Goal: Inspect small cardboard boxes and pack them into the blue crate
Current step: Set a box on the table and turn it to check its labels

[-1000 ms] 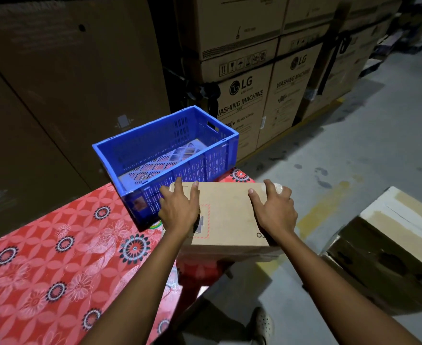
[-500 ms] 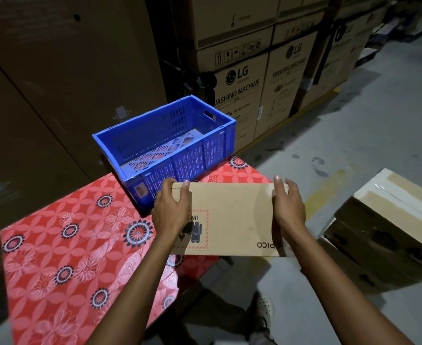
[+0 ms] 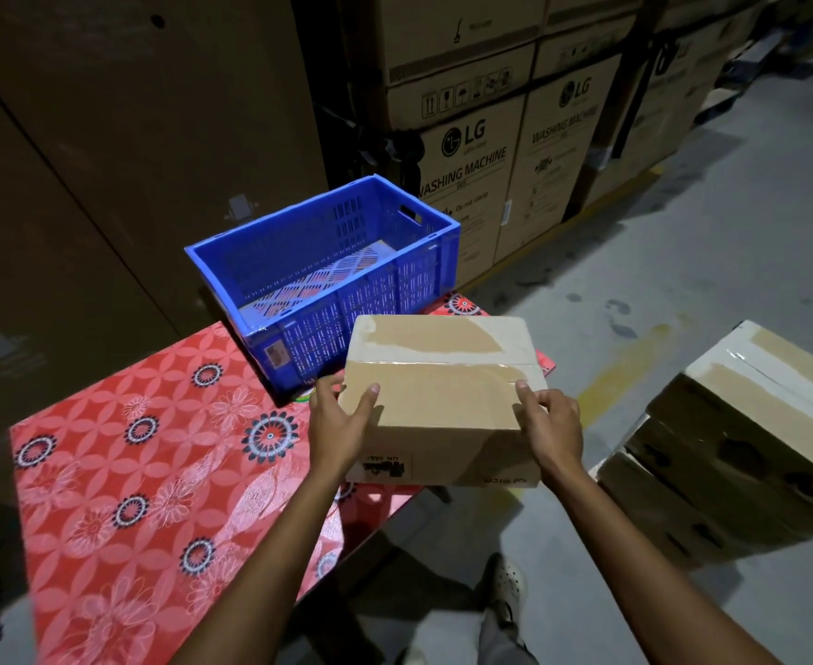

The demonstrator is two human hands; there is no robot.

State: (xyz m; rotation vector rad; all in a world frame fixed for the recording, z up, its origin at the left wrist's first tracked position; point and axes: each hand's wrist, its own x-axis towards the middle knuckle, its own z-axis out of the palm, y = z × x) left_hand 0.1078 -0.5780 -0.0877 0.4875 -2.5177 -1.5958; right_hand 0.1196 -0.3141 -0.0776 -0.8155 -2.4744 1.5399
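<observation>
A small brown cardboard box [image 3: 443, 376] with a taped seam on top is held in the air over the table's right corner, just in front of the blue crate [image 3: 328, 266]. My left hand [image 3: 342, 424] grips its near left corner, thumb on the top face. My right hand [image 3: 551, 429] grips the near right corner, thumb on top as well. The box's front face carries a dark label and printed text, upside down. The perforated crate stands on the red flowered tablecloth [image 3: 131, 472] and holds nothing that I can see.
A larger taped cardboard carton [image 3: 750, 439] sits on the floor at the right. Stacked washing-machine cartons [image 3: 500, 136] rise behind the crate, and dark tall cartons [image 3: 107, 136] fill the left. Grey concrete floor [image 3: 683, 261] lies to the right; my shoe [image 3: 505, 583] shows below.
The box has been turned over in my hands: the labelled face that faced up now faces me, and the taped top is up. Both hands shifted to the near corners.
</observation>
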